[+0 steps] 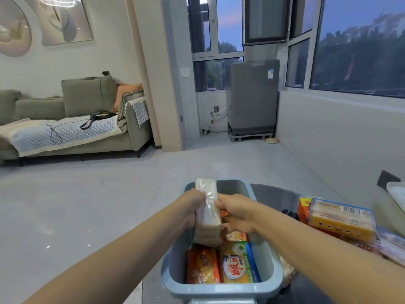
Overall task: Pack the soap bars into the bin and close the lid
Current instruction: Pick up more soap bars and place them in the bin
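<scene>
A blue-grey plastic bin [221, 290] stands open on a dark round table, right in front of me. Inside lie an orange soap pack [202, 266] and a yellow soap pack [235, 263] side by side. Both hands hold a clear-wrapped stack of pale soap bars [207, 212] upright over the bin's left half. My left hand [195, 207] grips its left side and my right hand [235, 215] grips its right side. The bin's lid is not clearly in view.
More soap packs lie on the table at the right, among them a yellow multipack with a barcode [341, 218] and an orange pack [304, 209]. A white tray edge [396, 194] shows at the far right. A sofa [72, 119] and a grey appliance [253, 99] stand far off.
</scene>
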A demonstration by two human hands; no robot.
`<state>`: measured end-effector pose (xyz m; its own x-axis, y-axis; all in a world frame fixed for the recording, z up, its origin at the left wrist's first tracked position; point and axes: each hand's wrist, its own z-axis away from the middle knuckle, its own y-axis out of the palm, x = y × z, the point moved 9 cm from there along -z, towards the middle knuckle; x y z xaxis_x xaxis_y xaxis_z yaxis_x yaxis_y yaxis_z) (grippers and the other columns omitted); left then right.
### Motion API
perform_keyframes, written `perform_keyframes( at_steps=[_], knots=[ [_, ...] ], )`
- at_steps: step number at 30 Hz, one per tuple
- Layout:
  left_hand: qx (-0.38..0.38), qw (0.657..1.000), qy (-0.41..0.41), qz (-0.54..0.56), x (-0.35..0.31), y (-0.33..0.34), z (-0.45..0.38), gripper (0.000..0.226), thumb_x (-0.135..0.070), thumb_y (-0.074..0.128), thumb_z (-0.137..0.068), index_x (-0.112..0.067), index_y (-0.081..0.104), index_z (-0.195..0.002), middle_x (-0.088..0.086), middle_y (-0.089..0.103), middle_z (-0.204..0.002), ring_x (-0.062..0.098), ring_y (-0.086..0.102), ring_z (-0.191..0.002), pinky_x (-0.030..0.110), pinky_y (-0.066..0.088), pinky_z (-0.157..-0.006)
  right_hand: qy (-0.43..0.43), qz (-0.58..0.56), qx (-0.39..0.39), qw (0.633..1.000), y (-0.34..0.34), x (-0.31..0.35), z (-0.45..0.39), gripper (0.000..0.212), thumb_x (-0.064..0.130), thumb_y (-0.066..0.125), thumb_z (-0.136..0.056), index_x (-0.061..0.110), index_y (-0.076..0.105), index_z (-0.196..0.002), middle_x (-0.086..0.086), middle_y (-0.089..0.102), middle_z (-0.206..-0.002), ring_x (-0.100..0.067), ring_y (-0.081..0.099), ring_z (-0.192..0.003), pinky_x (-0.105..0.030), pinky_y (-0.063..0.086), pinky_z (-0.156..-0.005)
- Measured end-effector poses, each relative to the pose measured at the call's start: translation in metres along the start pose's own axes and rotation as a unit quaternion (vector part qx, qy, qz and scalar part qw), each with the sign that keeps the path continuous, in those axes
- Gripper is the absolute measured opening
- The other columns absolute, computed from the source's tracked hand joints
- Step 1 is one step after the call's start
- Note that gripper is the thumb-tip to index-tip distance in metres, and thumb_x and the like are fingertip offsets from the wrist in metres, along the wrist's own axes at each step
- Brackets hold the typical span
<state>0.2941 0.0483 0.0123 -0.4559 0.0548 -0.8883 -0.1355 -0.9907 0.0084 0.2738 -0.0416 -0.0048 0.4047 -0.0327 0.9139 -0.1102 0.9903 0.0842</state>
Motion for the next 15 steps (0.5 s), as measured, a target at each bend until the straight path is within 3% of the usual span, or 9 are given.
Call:
perform_keyframes(
  at_steps=[3,5,10,13,15],
  knots=[
    [-0.037,0.999,-0.011,-0.018,0.005,-0.007,-0.007,0.033,-0.008,0.034,-0.099,0.002,0.046,-0.128,0.024,0.057,-0.117,0.036,0.057,-0.101,0.047,0.046,-0.094,0.027,0.025,0.013,0.999,0.003,-0.005,-0.012,0.029,0.009,0.039,-0.096,0.017,0.056,-0.118,-0.015,0.058,-0.122,-0.033,0.055,-0.112,-0.052,0.044,-0.098],
    [-0.061,0.997,0.007,-0.037,0.001,-0.011,-0.011,0.035,-0.006,0.033,-0.098,0.003,0.046,-0.129,0.021,0.055,-0.118,0.033,0.056,-0.102,0.045,0.046,-0.096,0.038,0.049,0.009,0.998,-0.001,-0.004,-0.017,0.028,0.010,0.042,-0.095,0.018,0.057,-0.117,-0.016,0.056,-0.125,-0.035,0.054,-0.112,-0.052,0.048,-0.094],
    [-0.103,0.985,0.023,-0.135,-0.007,-0.021,-0.012,0.036,0.000,0.036,-0.097,0.010,0.042,-0.131,0.018,0.049,-0.112,0.027,0.048,-0.103,0.037,0.040,-0.099,0.031,0.093,0.008,0.995,0.000,-0.004,-0.023,0.036,0.012,0.053,-0.092,0.017,0.055,-0.127,-0.012,0.056,-0.125,-0.033,0.058,-0.103,-0.041,0.058,-0.069],
    [-0.099,0.969,0.101,-0.202,-0.022,-0.021,-0.008,0.042,0.001,0.038,-0.094,0.005,0.042,-0.136,0.020,0.053,-0.128,0.034,0.050,-0.116,0.036,0.042,-0.099,0.026,0.067,-0.002,0.997,-0.004,-0.005,-0.024,0.024,0.012,0.059,-0.088,0.012,0.061,-0.113,-0.012,0.056,-0.121,-0.032,0.060,-0.095,-0.038,0.059,-0.058],
    [-0.109,0.948,0.166,-0.250,-0.030,-0.025,0.004,0.039,0.006,0.039,-0.087,0.006,0.052,-0.125,0.031,0.057,-0.117,0.040,0.051,-0.117,0.032,0.046,-0.086,0.046,0.042,-0.011,0.998,-0.006,-0.010,-0.023,0.025,0.014,0.065,-0.085,0.009,0.060,-0.109,-0.016,0.053,-0.125,-0.034,0.058,-0.102,-0.040,0.060,-0.065]
  ],
)
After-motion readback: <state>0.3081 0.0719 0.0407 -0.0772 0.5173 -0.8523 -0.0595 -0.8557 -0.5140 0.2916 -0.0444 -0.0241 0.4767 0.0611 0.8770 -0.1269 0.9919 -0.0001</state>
